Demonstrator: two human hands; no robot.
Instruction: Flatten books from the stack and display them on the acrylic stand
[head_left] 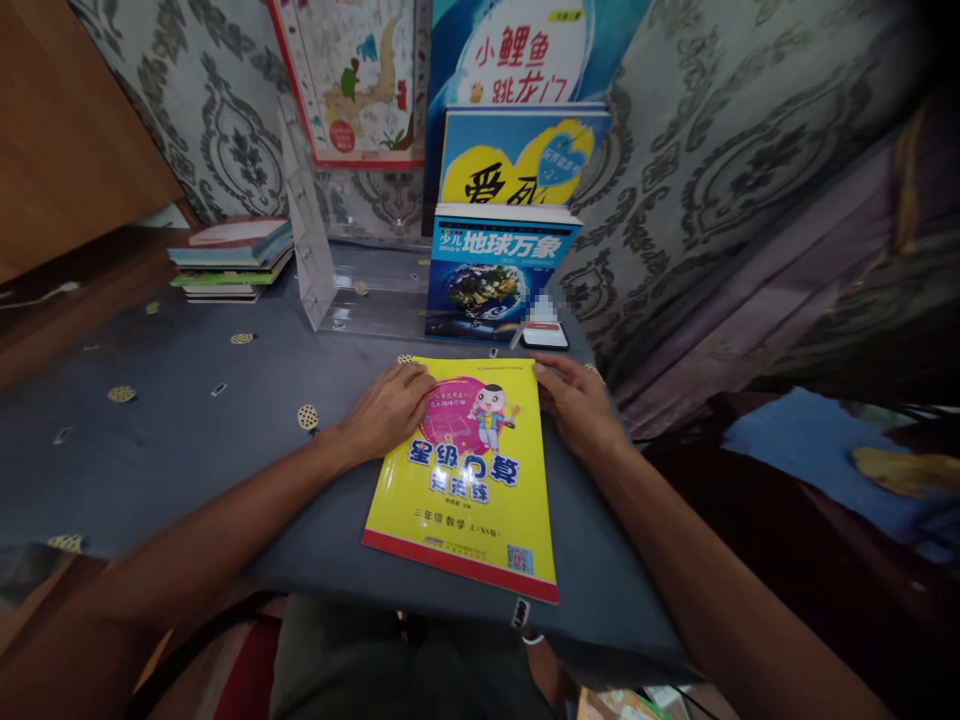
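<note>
A yellow workbook (480,520) with a red bottom strip and a cartoon child on its cover is in front of me over the table, cover up and closed. My left hand (394,408) holds its upper left edge, with the fingers curled at the border. My right hand (581,400) grips the upper right corner, the thumb on the cover's edge and the other fingers partly hidden. Whether the workbook lies fully flat on the cloth I cannot tell.
Behind the workbook stands a clear tiered book rack (311,250) holding a blue earth book (487,285) and several picture books. A phone (545,335) leans by its right end. A stack of books (232,260) lies at the back left. The grey tablecloth (187,430) reaches the near edge.
</note>
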